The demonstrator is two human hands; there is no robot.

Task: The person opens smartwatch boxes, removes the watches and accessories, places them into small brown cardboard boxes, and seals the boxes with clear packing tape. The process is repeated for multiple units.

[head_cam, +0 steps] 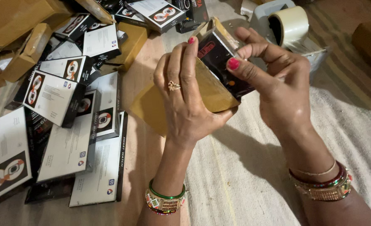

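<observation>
A pale striped floor mat [252,175] carries everything here. Along its left edge lies a big spread of flat white-and-black product boxes [55,98], each with a picture of a watch, overlapping one another from the near left corner up to the far edge. Brown cardboard cartons [24,21] sit opened at the far left corner, and a flat brown carton [133,42] rests among the boxes further in. Toward the far right edge stands a wide roll of clear packing tape [292,24] on a white plastic container [265,14].

Over the middle of the mat, the left hand [185,100] grips a small brown cardboard sleeve [212,92] from behind, fingers wrapped across its face. The right hand [277,83] pinches a black product box [221,56] between thumb and fingers, holding it at the open upper end of the sleeve. The black box sits partly inside the sleeve, tilted, with its upper part and the sleeve's opened flap [225,31] standing clear above the fingers.

Judging by this, the packing of this one box is midway: box and sleeve are mated but not fully seated, the flap is unclosed, no tape is on it, and many boxes on the left lie unsleeved
</observation>
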